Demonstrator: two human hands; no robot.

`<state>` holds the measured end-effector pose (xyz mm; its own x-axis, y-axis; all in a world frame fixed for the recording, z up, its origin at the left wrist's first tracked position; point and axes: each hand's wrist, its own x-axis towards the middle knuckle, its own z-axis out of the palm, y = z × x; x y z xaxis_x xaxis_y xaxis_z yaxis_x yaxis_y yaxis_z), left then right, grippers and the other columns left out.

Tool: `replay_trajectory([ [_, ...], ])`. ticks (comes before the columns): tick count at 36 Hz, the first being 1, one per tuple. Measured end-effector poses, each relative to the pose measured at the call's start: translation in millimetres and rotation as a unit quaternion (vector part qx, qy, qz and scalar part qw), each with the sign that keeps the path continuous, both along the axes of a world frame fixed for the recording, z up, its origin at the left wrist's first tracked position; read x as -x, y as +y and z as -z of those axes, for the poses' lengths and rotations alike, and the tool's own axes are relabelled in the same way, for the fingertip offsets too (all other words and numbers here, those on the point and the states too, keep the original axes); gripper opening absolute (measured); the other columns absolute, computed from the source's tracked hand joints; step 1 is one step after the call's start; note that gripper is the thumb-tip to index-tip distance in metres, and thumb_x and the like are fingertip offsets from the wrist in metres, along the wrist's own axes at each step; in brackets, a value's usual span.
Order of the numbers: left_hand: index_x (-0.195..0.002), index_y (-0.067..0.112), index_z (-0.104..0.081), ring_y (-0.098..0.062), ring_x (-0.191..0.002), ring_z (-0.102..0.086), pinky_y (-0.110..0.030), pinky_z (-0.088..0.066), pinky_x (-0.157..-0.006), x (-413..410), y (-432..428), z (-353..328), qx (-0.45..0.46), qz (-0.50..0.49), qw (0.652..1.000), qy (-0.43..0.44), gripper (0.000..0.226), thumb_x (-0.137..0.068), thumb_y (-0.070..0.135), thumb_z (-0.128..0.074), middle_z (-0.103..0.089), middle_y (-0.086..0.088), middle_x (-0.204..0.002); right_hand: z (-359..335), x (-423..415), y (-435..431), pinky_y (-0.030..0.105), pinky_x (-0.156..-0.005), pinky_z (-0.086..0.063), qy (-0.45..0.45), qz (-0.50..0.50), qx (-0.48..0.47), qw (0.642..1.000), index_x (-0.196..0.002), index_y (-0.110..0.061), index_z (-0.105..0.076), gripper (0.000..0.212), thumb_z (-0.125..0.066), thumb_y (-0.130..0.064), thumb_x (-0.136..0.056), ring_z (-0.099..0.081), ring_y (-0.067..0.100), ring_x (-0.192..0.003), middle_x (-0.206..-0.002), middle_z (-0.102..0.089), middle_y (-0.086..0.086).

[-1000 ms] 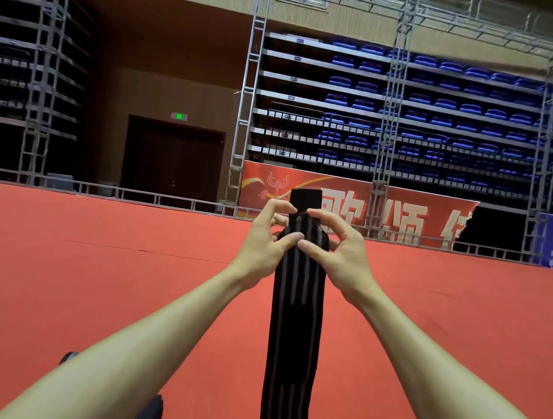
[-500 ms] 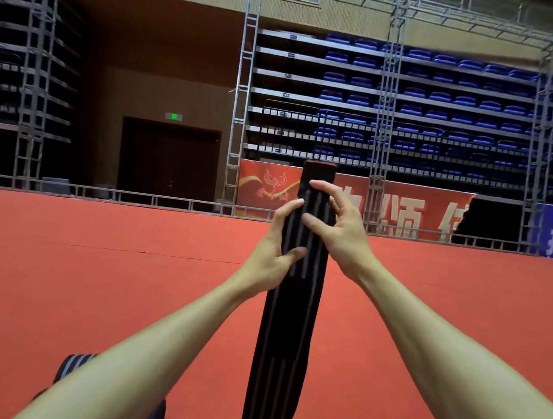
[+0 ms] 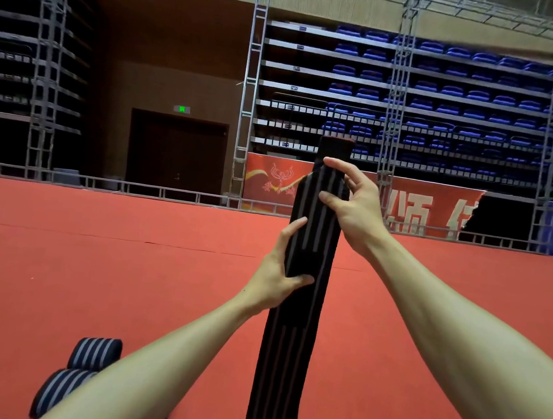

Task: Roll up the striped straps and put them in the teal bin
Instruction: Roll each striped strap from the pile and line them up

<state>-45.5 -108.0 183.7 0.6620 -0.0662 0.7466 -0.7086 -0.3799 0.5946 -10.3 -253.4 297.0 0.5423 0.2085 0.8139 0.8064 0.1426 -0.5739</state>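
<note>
While the striped strap [image 3: 285, 365] hangs full length in the air over the red floor [image 3: 88, 274], both hands have it. Left grip [image 3: 274, 278] clasps it mid-length, thumb across the front, fingers behind the edge. Right grip [image 3: 358, 208] pinches it near the top end, thumb on the face, forefinger curled over. Strap looks light, soft and limp, probably elastic webbing; not fragile, not slippery. Plain dark tab at the top. Best hold, as I judge: pinch the top end flat and roll tight from there, keeping tension or it may spring loose. Two rolled straps [image 3: 95, 354] lie on the floor, lower left. Teal bin not in view.
</note>
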Motion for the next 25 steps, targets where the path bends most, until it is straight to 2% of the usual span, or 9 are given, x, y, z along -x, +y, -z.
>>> replay_trajectory([
  [2, -0.144, 0.044, -0.026, 0.01, -0.128, -0.045, -0.013, -0.038, -0.105, -1.8, -2.1, -2.0, 0.004, -0.014, 1.0, -0.007, 0.095, -0.08, -0.006, -0.075, -0.041, 0.041, -0.135, -1.2, -0.6, 0.7, 0.039, -0.102, -0.052, 0.003, -0.004, -0.009, 1.0, -0.116, -0.032, -0.066, 0.057, -0.064, 0.015, -0.084, -0.062, 0.013, -0.115, -0.117, -0.067, -0.002],
  [4, -0.146, 0.04, -0.026, 0.016, -0.126, -0.043, -0.009, -0.037, -0.104, -2.7, -3.8, -3.3, 0.004, -0.019, 1.0, -0.015, 0.094, -0.08, -0.004, -0.076, -0.039, 0.049, -0.131, -3.9, -0.2, 0.6, 0.042, -0.101, -0.052, 0.005, -0.005, -0.015, 1.0, -0.115, -0.033, -0.067, 0.057, -0.064, 0.015, -0.084, -0.062, 0.015, -0.117, -0.119, -0.067, 0.0],
  [8, -0.147, 0.041, -0.023, 0.019, -0.13, -0.035, -0.006, -0.031, -0.106, -0.5, -7.3, 0.5, 0.01, -0.021, 1.0, -0.02, 0.094, -0.081, 0.005, -0.079, -0.031, 0.038, -0.142, -8.0, 1.9, -0.5, 0.041, -0.1, -0.053, 0.004, -0.002, -0.01, 1.0, -0.115, -0.033, -0.067, 0.057, -0.063, 0.015, -0.085, -0.063, 0.014, -0.116, -0.12, -0.068, -0.002],
  [11, -0.146, 0.052, -0.016, 0.018, -0.138, -0.023, -0.005, -0.023, -0.109, 1.8, -5.5, 12.3, -0.027, -0.02, 0.999, 0.011, 0.101, -0.08, 0.016, -0.082, -0.019, 0.046, -0.144, -10.7, 5.0, -2.6, 0.037, -0.1, -0.053, 0.005, 0.002, -0.019, 1.0, -0.118, -0.028, -0.066, 0.055, -0.061, 0.016, -0.086, -0.063, 0.01, -0.116, -0.119, -0.067, -0.005],
  [13, -0.147, 0.053, -0.013, 0.015, -0.141, -0.021, -0.008, -0.023, -0.111, 2.1, -2.1, 22.4, -0.051, -0.009, 0.998, 0.029, 0.103, -0.081, 0.011, -0.08, -0.017, 0.046, -0.146, -12.7, 5.9, -4.4, 0.036, -0.101, -0.053, 0.005, 0.011, -0.024, 1.0, -0.12, -0.027, -0.066, 0.055, -0.061, 0.016, -0.086, -0.062, 0.009, -0.117, -0.12, -0.066, -0.004],
  [16, -0.148, 0.049, -0.012, 0.015, -0.139, -0.026, -0.007, -0.028, -0.108, 4.3, -0.3, 31.8, -0.05, 0.003, 0.998, 0.044, 0.104, -0.082, -0.001, -0.075, -0.021, 0.037, -0.15, -13.0, 6.5, -5.6, 0.036, -0.101, -0.053, 0.01, 0.013, -0.019, 1.0, -0.12, -0.027, -0.066, 0.055, -0.061, 0.016, -0.086, -0.061, 0.01, -0.117, -0.12, -0.066, -0.004],
  [20, -0.148, 0.05, -0.014, 0.008, -0.145, -0.021, -0.016, -0.022, -0.117, 4.1, -3.2, 34.0, -0.034, -0.015, 0.998, 0.041, 0.107, -0.079, 0.0, -0.079, -0.019, 0.037, -0.151, -12.2, 7.2, -4.2, 0.035, -0.1, -0.054, 0.01, 0.014, -0.017, 1.0, -0.121, -0.025, -0.066, 0.054, -0.061, 0.015, -0.086, -0.061, 0.01, -0.116, -0.119, -0.066, -0.003],
  [25, -0.147, 0.046, -0.015, 0.024, -0.137, -0.013, 0.001, -0.015, -0.108, 6.2, -6.2, 34.7, -0.025, -0.033, 0.999, 0.018, 0.103, -0.078, 0.011, -0.084, -0.014, 0.04, -0.148, -14.7, 6.0, -2.1, 0.039, -0.1, -0.053, 0.015, 0.007, -0.026, 1.0, -0.117, -0.03, -0.067, 0.055, -0.062, 0.015, -0.086, -0.06, 0.014, -0.119, -0.121, -0.065, -0.001],
])
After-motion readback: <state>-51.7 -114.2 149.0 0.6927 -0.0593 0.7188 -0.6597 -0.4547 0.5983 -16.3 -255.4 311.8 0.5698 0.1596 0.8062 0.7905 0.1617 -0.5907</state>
